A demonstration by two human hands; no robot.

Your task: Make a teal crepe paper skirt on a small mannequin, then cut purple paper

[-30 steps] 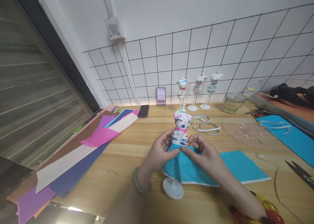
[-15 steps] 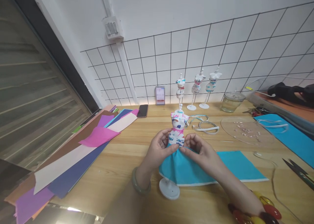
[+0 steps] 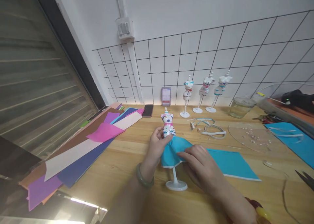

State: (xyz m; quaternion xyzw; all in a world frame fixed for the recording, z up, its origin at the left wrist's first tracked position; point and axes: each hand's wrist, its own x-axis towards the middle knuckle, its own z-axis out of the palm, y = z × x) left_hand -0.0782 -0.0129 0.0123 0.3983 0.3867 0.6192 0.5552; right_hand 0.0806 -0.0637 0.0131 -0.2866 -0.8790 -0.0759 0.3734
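Note:
A miniature dress form, white with pink and blue patches, stands a little tilted on its round white base. Blue fabric with a white lower edge is gathered around its waist like a skirt. My left hand is closed around the waist, its thumb pressing the fabric's top edge to the form. Lower and to the right, my right hand has its fingers closed on the skirt fabric and lifts it outward. More blue fabric lies flat beyond that hand; their join is hidden.
Three more dress forms stand by the wall grid, beside a glass jar. Coloured sheets lie at left, a phone behind. At right are ribbon coils, a clear disc with beads and scissors.
My right hand has left the waist and moved down along the skirt, spreading the fabric. The dress form has tilted and shifted slightly left; my left hand stays at its waist. The view has turned left.

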